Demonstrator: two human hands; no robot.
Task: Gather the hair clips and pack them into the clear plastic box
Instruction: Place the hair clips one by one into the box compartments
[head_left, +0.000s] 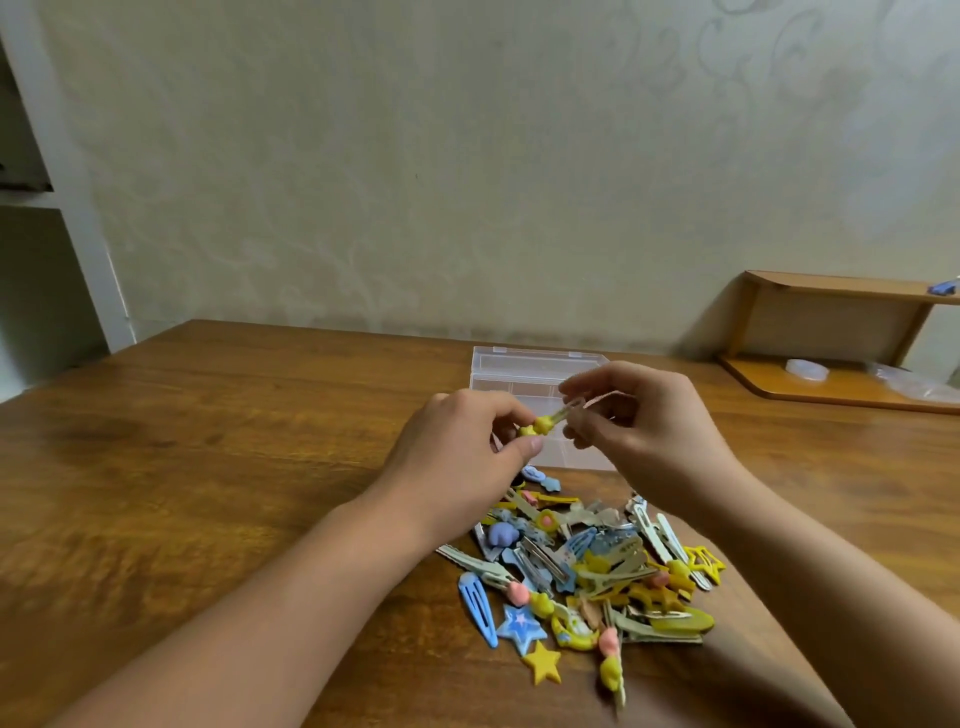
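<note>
Bench (208, 441): wooden, carrying everything below.
Clear plastic box (524, 371): open, behind both hands, seemingly holding no clips yet.
Pile of hair clips (582, 566): loose, near edge of bench; liable to scatter if brushed by a forearm.
Left hand (457, 457), right hand (654, 426): each pinching one end of yellow clip (543, 425), held above box; liable to spring free or drop outside.

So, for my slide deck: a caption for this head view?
Both hands hold one yellow hair clip above the clear box, pile waiting.
</note>
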